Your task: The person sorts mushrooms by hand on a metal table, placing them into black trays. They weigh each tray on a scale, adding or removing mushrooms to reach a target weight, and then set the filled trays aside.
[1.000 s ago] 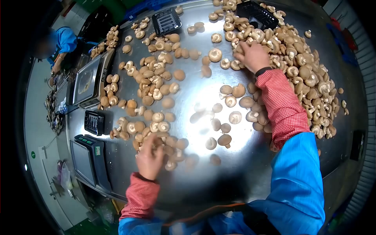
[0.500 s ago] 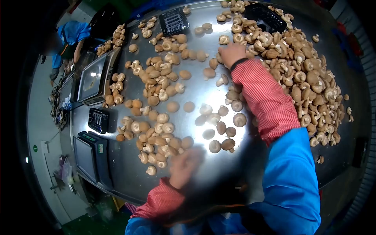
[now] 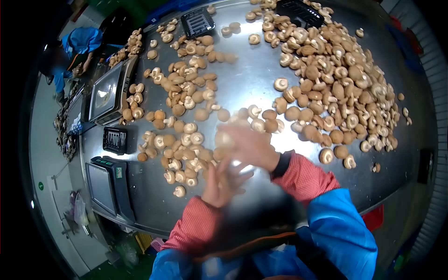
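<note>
My right hand [image 3: 254, 148], smeared by motion, is over the middle of the metal table, close to several loose shiitake mushrooms [image 3: 269, 125]. A pale, blurred round shape shows at its fingertips; I cannot tell whether the hand grips it. Just below it, my left hand [image 3: 223, 184] is open with fingers spread, holding nothing I can see. Its fingertips overlap the right hand's edge in this view. Left of both hands lies a loose group of mushrooms [image 3: 186, 151], caps and stems facing various ways. A large mushroom heap [image 3: 347, 79] covers the right side.
Black plastic trays sit at the back left [image 3: 198, 22], among the heap [image 3: 299, 13] and at the left edge [image 3: 115, 140]. Two scales, one nearer [image 3: 101, 186] and one farther [image 3: 106, 95], line the table's left side. A person in blue [image 3: 83, 41] works beyond them.
My right hand has come from the heap's edge toward me and left, beside my left hand. Mushrooms around the middle have shifted. The view has moved slightly.
</note>
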Tool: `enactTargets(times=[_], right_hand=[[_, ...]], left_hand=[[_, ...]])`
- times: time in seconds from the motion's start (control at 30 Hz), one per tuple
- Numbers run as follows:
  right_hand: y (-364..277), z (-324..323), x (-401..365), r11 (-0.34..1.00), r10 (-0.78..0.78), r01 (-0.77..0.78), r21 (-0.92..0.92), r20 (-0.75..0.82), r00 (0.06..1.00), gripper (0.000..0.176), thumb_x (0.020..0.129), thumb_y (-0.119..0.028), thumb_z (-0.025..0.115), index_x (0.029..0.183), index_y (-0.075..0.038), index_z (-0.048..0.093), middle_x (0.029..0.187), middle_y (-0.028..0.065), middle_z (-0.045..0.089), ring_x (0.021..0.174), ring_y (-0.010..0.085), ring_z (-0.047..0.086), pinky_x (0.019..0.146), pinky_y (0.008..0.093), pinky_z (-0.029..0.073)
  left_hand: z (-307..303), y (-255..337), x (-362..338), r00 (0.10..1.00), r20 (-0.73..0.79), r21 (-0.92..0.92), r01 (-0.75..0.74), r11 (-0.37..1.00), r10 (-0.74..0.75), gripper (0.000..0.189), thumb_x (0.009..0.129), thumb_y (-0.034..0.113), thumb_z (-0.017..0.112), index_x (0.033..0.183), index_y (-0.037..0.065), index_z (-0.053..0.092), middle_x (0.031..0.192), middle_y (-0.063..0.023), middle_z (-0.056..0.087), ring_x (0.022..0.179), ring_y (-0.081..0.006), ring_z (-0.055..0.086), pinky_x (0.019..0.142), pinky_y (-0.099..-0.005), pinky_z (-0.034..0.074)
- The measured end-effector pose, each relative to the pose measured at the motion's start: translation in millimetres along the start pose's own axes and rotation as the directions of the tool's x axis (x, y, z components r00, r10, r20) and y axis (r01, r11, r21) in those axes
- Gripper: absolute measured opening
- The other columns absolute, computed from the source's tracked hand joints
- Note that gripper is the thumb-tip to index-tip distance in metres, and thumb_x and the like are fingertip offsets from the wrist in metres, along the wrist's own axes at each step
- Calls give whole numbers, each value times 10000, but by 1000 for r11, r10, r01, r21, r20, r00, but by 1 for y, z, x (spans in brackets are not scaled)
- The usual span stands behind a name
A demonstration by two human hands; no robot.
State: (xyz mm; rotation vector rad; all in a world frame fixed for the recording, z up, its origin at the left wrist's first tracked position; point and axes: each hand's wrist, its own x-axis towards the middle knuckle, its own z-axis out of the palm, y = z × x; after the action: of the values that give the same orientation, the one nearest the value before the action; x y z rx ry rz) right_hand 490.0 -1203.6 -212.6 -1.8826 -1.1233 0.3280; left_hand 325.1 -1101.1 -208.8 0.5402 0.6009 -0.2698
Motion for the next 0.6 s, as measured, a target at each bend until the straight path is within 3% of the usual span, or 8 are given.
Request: enactTargets(times=[0.1, 0.23, 0.27, 0.3, 0.37, 0.47, 0.5, 0.6], right_hand=[[-37, 21, -49, 981, -180, 174, -88, -66, 981, 549, 779, -390, 713, 1239, -118, 584, 1008, 149, 596, 954, 363, 565, 802, 447, 454], [-58, 11, -85, 990, 24, -17, -137, 46, 999, 462, 725, -334, 735, 1088, -70, 626, 909, 133, 568, 899, 341, 535, 783, 438, 431], [-58, -7, -85, 985, 40, -25, -172, 87, 995, 428, 709, -306, 737, 1039, -53, 633, 911, 133, 573, 906, 338, 542, 791, 441, 434], [-47, -22, -89, 962, 239, -240, -128, -27, 971, 354, 703, -254, 721, 973, -41, 638, 889, 134, 569, 901, 338, 542, 804, 456, 436], [-2, -64, -98, 786, 186, -383, -485, -406, 895, 423, 747, -237, 693, 1095, -19, 593, 979, 181, 560, 906, 369, 536, 801, 463, 444], [67, -135, -109, 375, 306, -665, -646, -591, 746, 595, 859, -468, 614, 1293, -66, 553, 1002, 203, 562, 942, 354, 556, 763, 454, 451], [92, -140, -117, 244, 368, -717, -653, -621, 692, 608, 874, -524, 589, 1304, -95, 555, 1023, 199, 567, 976, 348, 557, 779, 454, 453], [108, -102, -106, 278, 306, -675, -684, -603, 737, 554, 842, -528, 624, 1256, -161, 609, 1138, 171, 555, 1090, 327, 525, 832, 466, 465]], left_hand=[[-18, -17, -4, 998, 43, -159, 48, 986, -41, 921, 877, 810, 242, 1537, 169, 208, 1493, -180, 357, 1346, -389, 392, 1037, -532, 418], [-44, -44, 0, 887, 461, -627, 330, 706, -5, 827, 924, 735, 271, 1490, 132, 283, 1473, -172, 364, 1325, -391, 406, 998, -596, 438], [-30, -41, -8, 958, 275, -243, 154, 958, -84, 609, 987, 533, 405, 1431, 117, 375, 1389, -158, 475, 1207, -340, 529, 917, -553, 512], [-17, -31, -17, 961, 228, -82, 177, 981, -154, 535, 987, 450, 441, 1401, 114, 410, 1339, -150, 516, 1154, -324, 561, 886, -522, 530], [-9, -27, -29, 963, 148, 180, 199, 963, -226, 414, 977, 308, 505, 1341, 112, 477, 1238, -130, 584, 1056, -290, 612, 829, -460, 556], [-23, -38, -44, 971, 167, 363, 103, 926, -174, 324, 933, 172, 576, 1252, 122, 559, 1076, -90, 634, 940, -240, 644, 763, -370, 566], [-25, -41, -51, 975, 154, 433, 81, 898, -162, 354, 922, 231, 530, 1259, 125, 545, 1087, -100, 608, 944, -254, 636, 750, -373, 568], [-35, -48, -72, 969, 191, 732, -35, 680, -156, 653, 907, 546, 256, 1380, 126, 418, 1272, -190, 484, 1042, -364, 594, 718, -437, 580]])
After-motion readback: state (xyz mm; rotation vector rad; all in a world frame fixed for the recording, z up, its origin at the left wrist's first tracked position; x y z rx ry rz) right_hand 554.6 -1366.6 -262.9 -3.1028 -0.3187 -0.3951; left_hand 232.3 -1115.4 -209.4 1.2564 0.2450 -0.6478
